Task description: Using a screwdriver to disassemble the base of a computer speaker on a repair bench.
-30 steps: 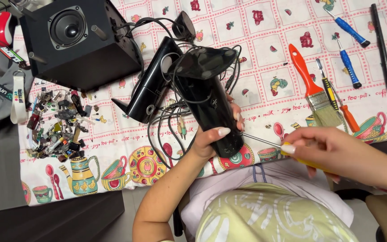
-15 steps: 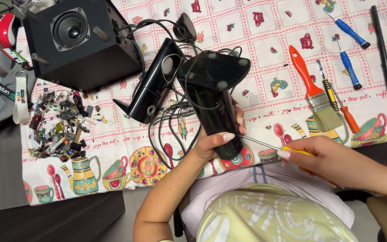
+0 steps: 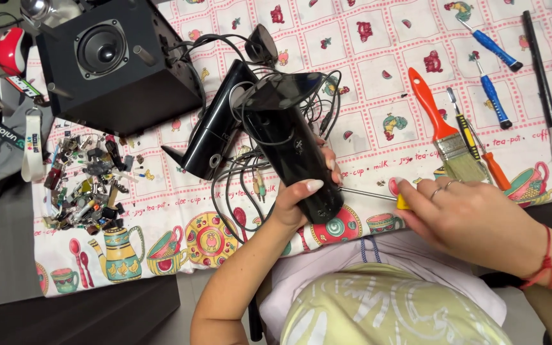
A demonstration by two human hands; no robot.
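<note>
At the near edge of the patterned tablecloth (image 3: 378,57), just in front of the person's lap, the left hand (image 3: 298,198) wraps around the lower end of a glossy black speaker casing (image 3: 289,140), thumb across its front, gripping it firmly. The casing's long axis runs from that near end up and slightly left, its broader end pointing away toward the black speaker box (image 3: 119,61) and resting among tangled black cables (image 3: 244,172). The right hand (image 3: 474,220) is clenched on a yellow-handled screwdriver (image 3: 378,195), whose thin shaft lies nearly level, tip touching the casing's right side. Room is tight on the left, with a second black casing (image 3: 209,137) just beside; open cloth lies between the casing and the orange-handled paintbrush (image 3: 445,131). A heap of small parts (image 3: 87,182) sits well apart.
</note>
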